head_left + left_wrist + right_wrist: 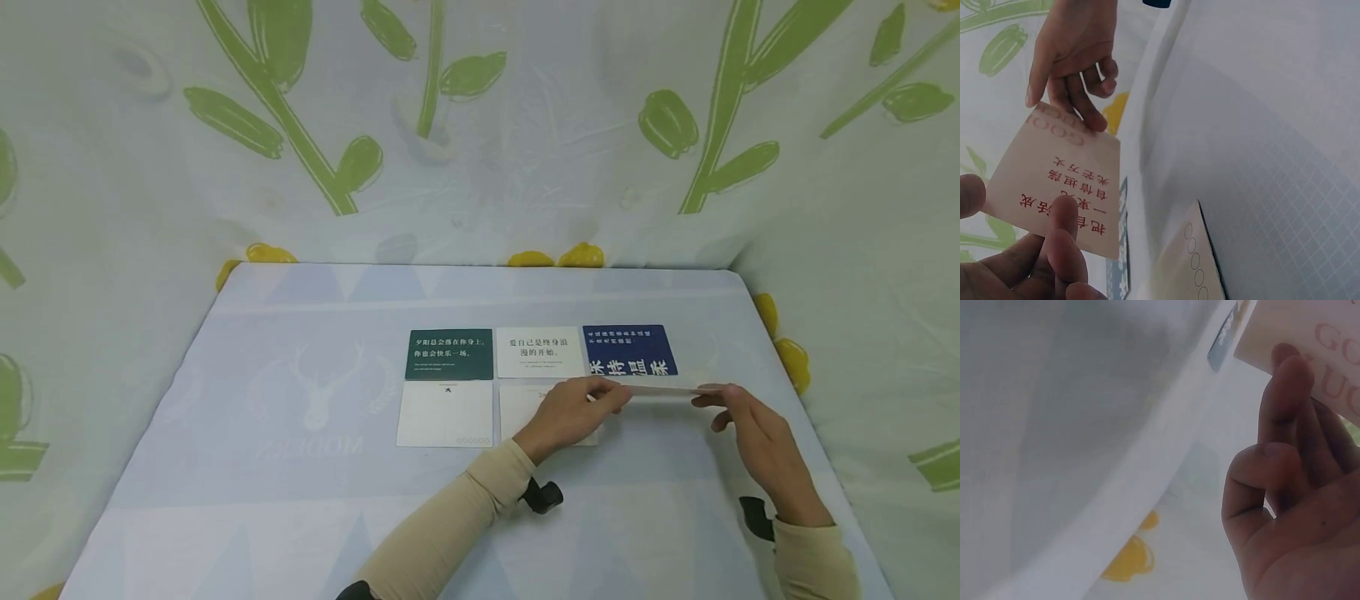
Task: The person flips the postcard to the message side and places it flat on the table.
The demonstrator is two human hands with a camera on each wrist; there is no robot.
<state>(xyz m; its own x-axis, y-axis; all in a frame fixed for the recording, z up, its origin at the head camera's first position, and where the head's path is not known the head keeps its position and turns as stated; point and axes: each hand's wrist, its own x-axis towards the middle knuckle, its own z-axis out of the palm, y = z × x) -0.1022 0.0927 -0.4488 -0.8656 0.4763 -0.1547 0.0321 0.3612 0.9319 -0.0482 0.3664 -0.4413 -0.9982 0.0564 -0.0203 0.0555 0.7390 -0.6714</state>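
A pale card (1075, 165) with red characters and "GOOD LUCK" lettering is held above the table between both hands; in the head view the card (663, 391) is seen almost edge-on. My left hand (573, 412) pinches its left end between thumb and fingers. At the opposite end, my right hand (765, 442) pinches the lettered edge. Behind the held card lies a dark blue card (630, 346) with white characters. Left of it lie a white card (536, 346) with text and a green card (450, 354). My left hand partly covers a second white card (517, 404).
Another white card (444, 414) lies below the green one, forming two rows of cards. The table (187, 467) has a pale blue patterned cover with a deer-head print. Around its back and sides hangs a white curtain (525, 167) with green leaves and yellow flowers.
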